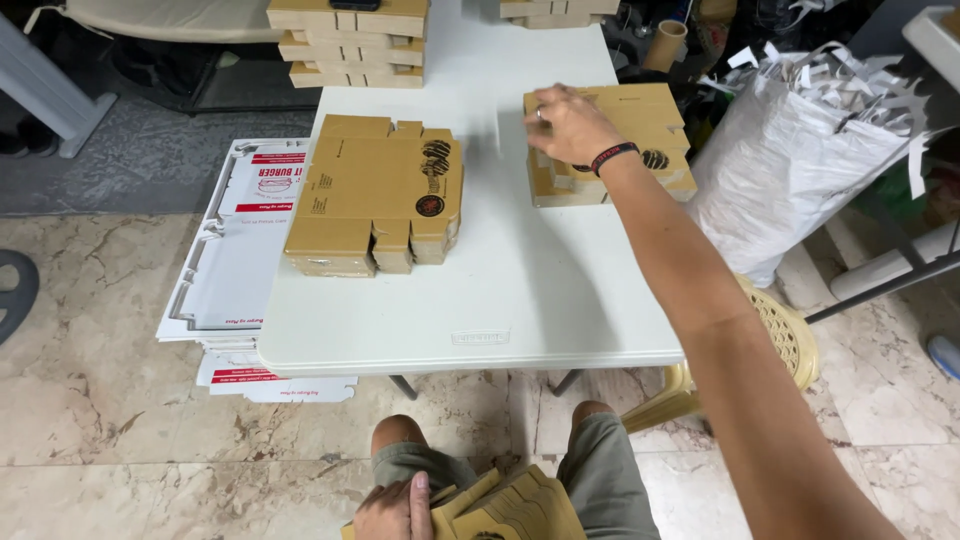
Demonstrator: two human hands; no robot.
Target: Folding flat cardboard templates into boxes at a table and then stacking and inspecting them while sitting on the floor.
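R hand (566, 124) reaches far across the table (520, 290) and lies flat, fingers spread a little, on top of the right stack (640, 150) of flat brown box blanks; it presses or feels the top sheet, no pinch showing yet. L hand (392, 510) sits low at the lap, curled round the edge of a part-folded blank (510, 508) resting on the knees, gripping it at its left side

Second stack (375, 195) of the same blanks sits mid-table, well apart from the R one. More stacks (350, 40) at the far edge. White printed sheets (235, 250) lie on a lower pile left of the table, partly under its edge. White bag (800, 150) of paper offcuts stands right of the table, w/ a yellow chair (780, 340) under the arm

To do this bit well, I'd say: peel only the top sheet, so slide fingertips to the near edge and lift w/ thumb under, rather than dragging from the middle, which would skew the pile toward the bag side. Keep the L grip firm so the lap piece doesn't slip off the knees while leaning fwd. Arm is at near full stretch, so pull the sheet low across the table, not up
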